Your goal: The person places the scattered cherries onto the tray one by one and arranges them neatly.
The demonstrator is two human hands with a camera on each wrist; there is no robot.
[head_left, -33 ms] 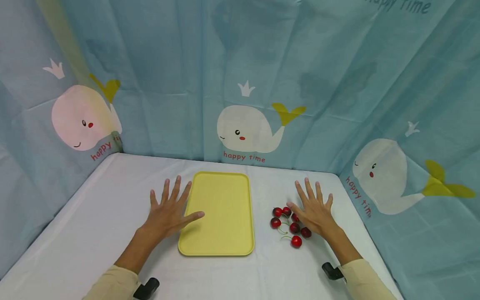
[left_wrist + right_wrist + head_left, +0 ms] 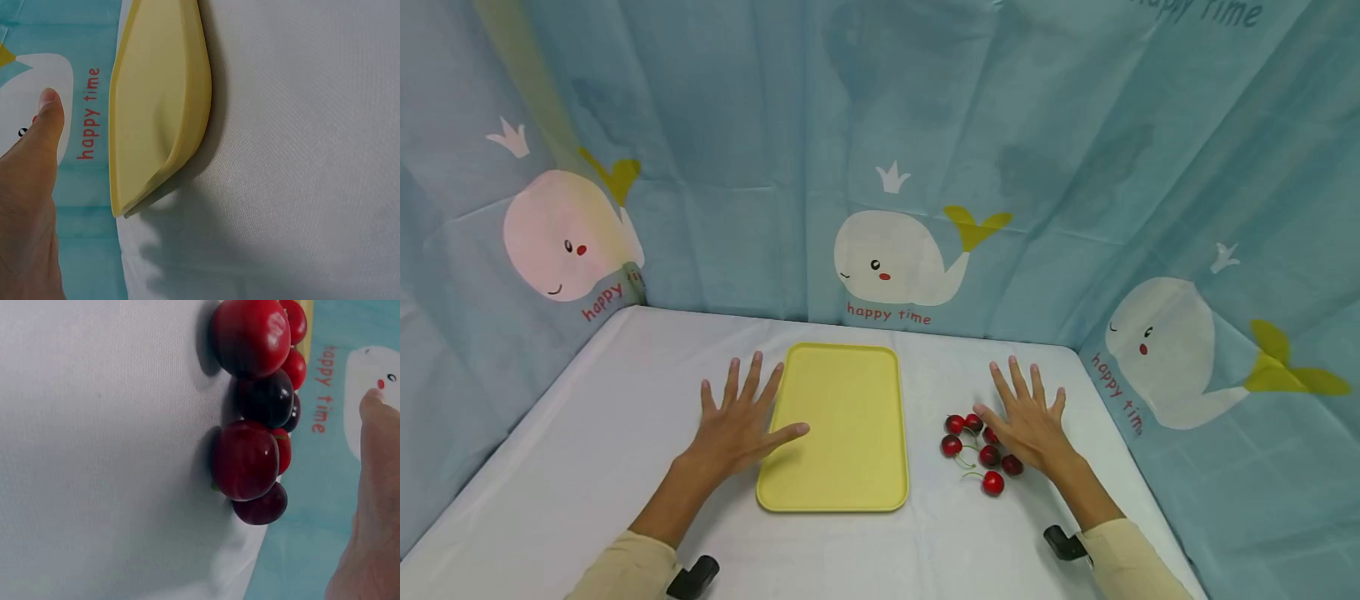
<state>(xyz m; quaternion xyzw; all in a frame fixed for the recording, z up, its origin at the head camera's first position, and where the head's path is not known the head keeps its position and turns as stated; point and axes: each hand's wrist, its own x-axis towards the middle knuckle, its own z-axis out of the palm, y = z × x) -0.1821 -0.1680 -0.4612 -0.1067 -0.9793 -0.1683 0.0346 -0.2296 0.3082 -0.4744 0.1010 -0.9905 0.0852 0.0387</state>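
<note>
A yellow rectangular tray (image 2: 842,433) lies flat on the white cloth, with nothing on it. My left hand (image 2: 737,429) hovers by its left edge, fingers spread, the thumb over the tray; the left wrist view shows the thumb (image 2: 47,131) apart from the tray's rim (image 2: 200,94). Several dark red cherries (image 2: 989,456), some with green stems, sit in a loose cluster right of the tray. Above the cluster's right side is my right hand (image 2: 1030,425), fingers spread and holding nothing, partly covering some cherries. The right wrist view shows the cherries (image 2: 247,459) up close, apart from that hand (image 2: 375,506).
A white cloth (image 2: 865,558) covers the table. Blue curtains (image 2: 722,233) printed with whales stand along the back and both sides. Black wrist devices (image 2: 694,577) sit at both beige sleeves (image 2: 632,571).
</note>
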